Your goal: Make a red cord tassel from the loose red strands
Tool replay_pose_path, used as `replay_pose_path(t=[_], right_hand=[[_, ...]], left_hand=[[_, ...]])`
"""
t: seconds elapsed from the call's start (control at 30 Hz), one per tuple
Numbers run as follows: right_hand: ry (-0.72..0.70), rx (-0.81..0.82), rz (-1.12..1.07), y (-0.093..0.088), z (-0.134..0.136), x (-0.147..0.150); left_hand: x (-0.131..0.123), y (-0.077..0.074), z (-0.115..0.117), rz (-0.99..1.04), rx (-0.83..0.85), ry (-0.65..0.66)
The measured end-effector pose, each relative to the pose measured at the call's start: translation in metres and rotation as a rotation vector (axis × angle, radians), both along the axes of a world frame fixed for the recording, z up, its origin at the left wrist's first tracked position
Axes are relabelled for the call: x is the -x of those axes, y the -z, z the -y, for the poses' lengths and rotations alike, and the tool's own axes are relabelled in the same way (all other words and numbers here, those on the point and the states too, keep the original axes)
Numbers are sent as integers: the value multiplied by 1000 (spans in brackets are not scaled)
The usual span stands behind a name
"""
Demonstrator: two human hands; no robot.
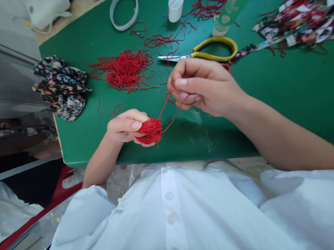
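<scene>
My left hand [125,127] is closed around a small bundle of red cord [151,131], held just above the near edge of the green table [282,89]. My right hand [204,86] is above and to the right of it, fingers pinched on a loop of red cord [169,103] that runs down to the bundle. A loose pile of red cords [125,69] lies on the table beyond my left hand. Yellow-handled scissors [203,53] lie just behind my right hand.
Floral fabric pieces [62,87] sit at the table's left edge, and more floral strips [295,23] lie at the far right. A white ring of tape [124,9], a white cup [176,6] and a green bottle [228,13] stand at the back.
</scene>
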State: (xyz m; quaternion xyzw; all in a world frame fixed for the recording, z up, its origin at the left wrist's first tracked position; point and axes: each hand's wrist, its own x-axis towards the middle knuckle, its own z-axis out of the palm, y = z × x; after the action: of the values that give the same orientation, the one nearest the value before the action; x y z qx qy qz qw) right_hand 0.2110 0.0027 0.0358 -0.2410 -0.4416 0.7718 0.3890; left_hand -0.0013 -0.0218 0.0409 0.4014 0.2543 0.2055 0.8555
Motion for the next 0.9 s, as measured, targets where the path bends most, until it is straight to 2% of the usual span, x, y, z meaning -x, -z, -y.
replay_pose_path(t=[0.13, 0.3, 0.5, 0.67, 0.8, 0.9], right_hand=[[71, 59, -75, -11, -2, -5], [154, 101, -66, -14, -5, -8], [307, 100, 49, -16, -11, -10], [365, 49, 119, -12, -15, -9], [219, -147, 423, -2, -16, -11], [145, -446, 756, 9, -14, -13]], left_hand=[[-1, -1, 2, 27, 18, -33], [0, -1, 1, -15, -26, -64], [0, -1, -1, -38, -81, -77], [4, 3, 0, -29, -99, -111], [6, 4, 1, -148, -74, -212], [3, 0, 1, -172, -34, -167]])
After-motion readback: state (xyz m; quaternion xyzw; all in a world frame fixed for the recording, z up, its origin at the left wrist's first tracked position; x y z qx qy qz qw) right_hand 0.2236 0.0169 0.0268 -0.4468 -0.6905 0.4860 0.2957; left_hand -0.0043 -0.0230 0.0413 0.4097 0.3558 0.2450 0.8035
